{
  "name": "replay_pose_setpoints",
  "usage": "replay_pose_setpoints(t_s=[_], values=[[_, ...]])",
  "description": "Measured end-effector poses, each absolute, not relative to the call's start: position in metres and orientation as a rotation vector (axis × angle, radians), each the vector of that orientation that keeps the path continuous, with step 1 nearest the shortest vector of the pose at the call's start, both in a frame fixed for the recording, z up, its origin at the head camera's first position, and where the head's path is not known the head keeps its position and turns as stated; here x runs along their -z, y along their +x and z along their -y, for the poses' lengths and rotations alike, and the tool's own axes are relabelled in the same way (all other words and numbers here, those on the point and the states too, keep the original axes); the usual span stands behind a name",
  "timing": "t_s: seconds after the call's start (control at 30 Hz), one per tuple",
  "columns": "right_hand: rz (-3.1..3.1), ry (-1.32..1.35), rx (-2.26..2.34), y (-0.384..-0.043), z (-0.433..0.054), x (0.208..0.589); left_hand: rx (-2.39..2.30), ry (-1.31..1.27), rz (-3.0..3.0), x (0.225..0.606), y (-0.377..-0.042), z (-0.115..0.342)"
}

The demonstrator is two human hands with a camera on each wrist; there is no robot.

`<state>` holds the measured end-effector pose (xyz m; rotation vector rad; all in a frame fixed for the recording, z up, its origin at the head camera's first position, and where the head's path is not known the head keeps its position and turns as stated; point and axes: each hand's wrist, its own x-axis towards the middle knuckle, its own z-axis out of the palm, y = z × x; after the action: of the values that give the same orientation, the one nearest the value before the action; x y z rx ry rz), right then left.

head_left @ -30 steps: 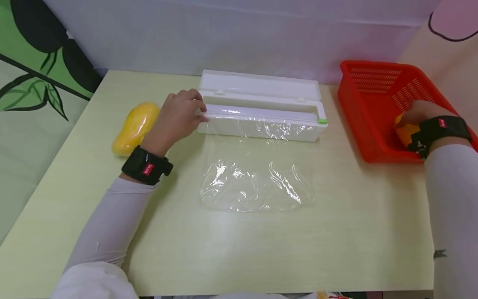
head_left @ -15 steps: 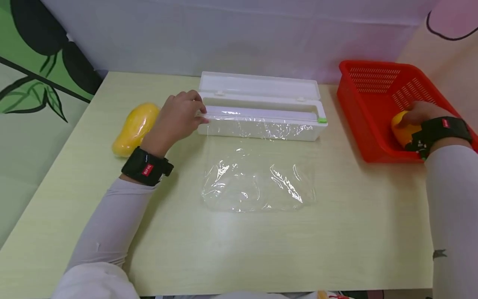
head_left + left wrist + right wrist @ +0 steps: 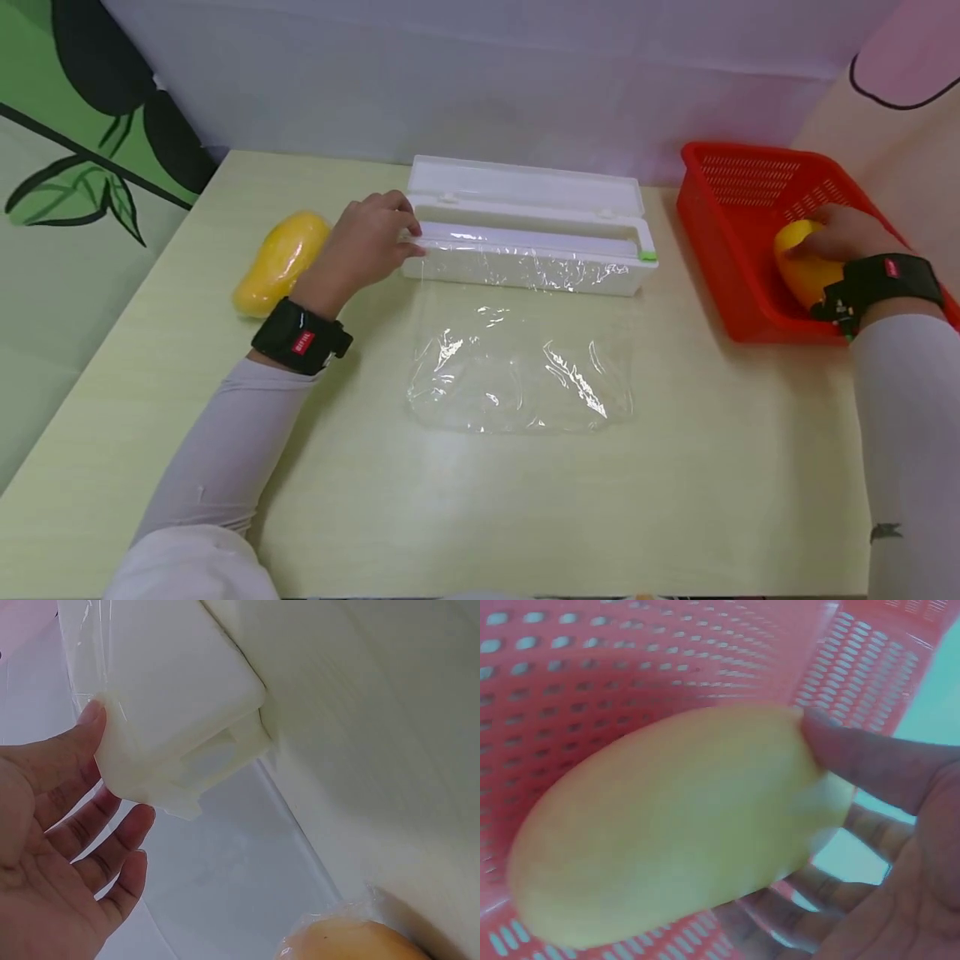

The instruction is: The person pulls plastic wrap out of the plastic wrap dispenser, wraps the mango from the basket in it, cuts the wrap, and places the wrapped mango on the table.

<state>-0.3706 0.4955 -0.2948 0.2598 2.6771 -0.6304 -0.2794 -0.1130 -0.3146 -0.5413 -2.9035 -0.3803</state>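
At the left end of a white cling film box (image 3: 525, 271), my left hand (image 3: 371, 237) grips the corner, its thumb over the film in the left wrist view. The box's lid (image 3: 525, 185) stands raised at the back. From its front a clear sheet of cling film (image 3: 517, 375) runs down onto the table. Inside the red basket (image 3: 738, 279) my right hand (image 3: 851, 233) holds a yellow mango (image 3: 675, 825), thumb on one side and fingers beneath in the right wrist view. Left of my left hand lies another mango (image 3: 281, 262), covered in film.
The pale table (image 3: 487, 517) backs onto a draped wall (image 3: 487, 83). A green slider (image 3: 647, 256) sits at the box's right end. The basket's perforated sides rise around my right hand.
My right hand has moved the mango slightly left and up inside the basket, so more of it shows. The left hand keeps its place on the box. The head view has tilted slightly.
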Motion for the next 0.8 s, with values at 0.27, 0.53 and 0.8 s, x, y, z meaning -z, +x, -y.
replay_pose_setpoints(t_s=[0.27, 0.53, 0.8], values=[[-2.984, 0.14, 0.47, -0.368, -0.475, 0.25, 0.391, -0.523, 2.926, 0.315, -0.279, 0.111], [-3.191, 0.103, 0.822, -0.328, -0.427, 0.196, 0.399, -0.498, 2.914, 0.314, -0.28, 0.111], [-3.304, -0.105, 0.86, -0.289, -0.376, 0.18, 0.413, -0.486, 2.939, 0.313, -0.286, 0.11]])
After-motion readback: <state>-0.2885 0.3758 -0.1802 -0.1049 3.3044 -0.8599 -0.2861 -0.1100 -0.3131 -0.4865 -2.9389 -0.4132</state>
